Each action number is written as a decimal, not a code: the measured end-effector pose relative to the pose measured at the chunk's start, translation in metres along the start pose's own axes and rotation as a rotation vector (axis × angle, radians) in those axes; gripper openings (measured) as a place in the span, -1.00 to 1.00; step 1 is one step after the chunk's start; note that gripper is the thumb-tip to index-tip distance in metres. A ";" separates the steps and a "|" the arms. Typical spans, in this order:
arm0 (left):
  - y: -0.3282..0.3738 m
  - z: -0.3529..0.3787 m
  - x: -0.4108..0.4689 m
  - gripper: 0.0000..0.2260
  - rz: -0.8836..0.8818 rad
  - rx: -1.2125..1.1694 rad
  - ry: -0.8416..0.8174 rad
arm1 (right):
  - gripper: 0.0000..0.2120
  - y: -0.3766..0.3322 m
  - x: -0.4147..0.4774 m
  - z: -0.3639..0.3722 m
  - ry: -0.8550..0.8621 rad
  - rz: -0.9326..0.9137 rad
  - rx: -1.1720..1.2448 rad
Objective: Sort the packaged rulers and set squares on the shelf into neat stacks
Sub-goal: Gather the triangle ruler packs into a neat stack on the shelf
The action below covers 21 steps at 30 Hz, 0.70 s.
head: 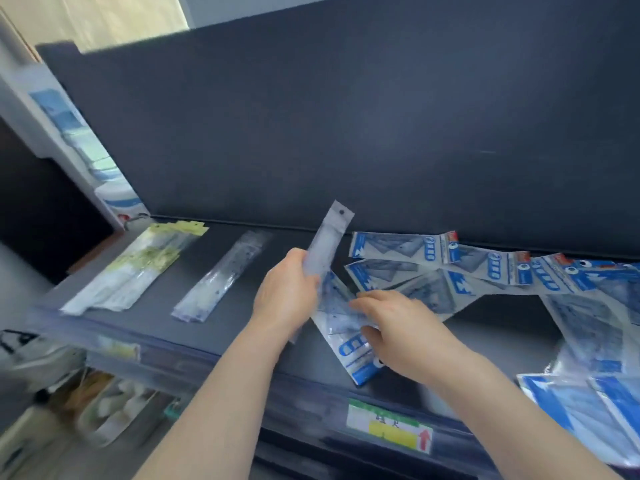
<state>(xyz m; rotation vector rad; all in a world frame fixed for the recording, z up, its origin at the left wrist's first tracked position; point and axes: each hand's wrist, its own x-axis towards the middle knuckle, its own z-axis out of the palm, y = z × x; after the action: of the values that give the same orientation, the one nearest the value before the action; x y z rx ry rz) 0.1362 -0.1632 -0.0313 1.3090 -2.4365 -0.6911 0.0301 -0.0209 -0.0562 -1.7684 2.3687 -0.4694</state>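
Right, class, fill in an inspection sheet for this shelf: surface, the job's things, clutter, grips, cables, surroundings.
Surface: dark shelf top, partly covered.
Job's things: yellow-headed ruler stack far left; clear ruler pack beside it, apart; blue set square packs scattered and overlapping on the right.
Clutter: nothing seen.
Grips: left hand holds a lifted ruler pack; right hand rests on a set square pack near the front edge.
Cables: nothing seen.
Surroundings: dark back panel; white rack at left; label on the shelf front; blurred bins below.
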 end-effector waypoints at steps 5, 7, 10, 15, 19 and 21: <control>-0.067 -0.045 0.032 -0.74 -0.066 0.222 0.080 | -0.73 -0.044 0.051 0.023 -0.041 -0.063 -0.080; -0.088 -0.051 0.043 -0.70 -0.093 0.280 0.085 | -0.71 -0.061 0.068 0.034 -0.037 -0.077 -0.081; -0.114 -0.051 0.054 -0.56 -0.063 0.398 0.073 | -0.69 -0.084 0.091 0.049 -0.038 -0.094 -0.080; -0.139 -0.054 0.065 -0.53 0.006 0.435 0.019 | -0.71 -0.111 0.117 0.063 -0.062 -0.028 -0.119; -0.124 -0.054 0.068 -0.57 0.137 0.360 -0.012 | -0.73 -0.112 0.113 0.058 -0.008 0.016 -0.115; -0.109 -0.047 0.068 -0.58 0.217 0.293 -0.069 | -0.72 -0.108 0.102 0.053 0.053 0.060 -0.102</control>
<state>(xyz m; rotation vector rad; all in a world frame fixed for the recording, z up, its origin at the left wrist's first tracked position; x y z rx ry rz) 0.1969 -0.2848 -0.0480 1.1061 -2.7631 -0.3376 0.1143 -0.1539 -0.0629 -1.7417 2.5163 -0.3995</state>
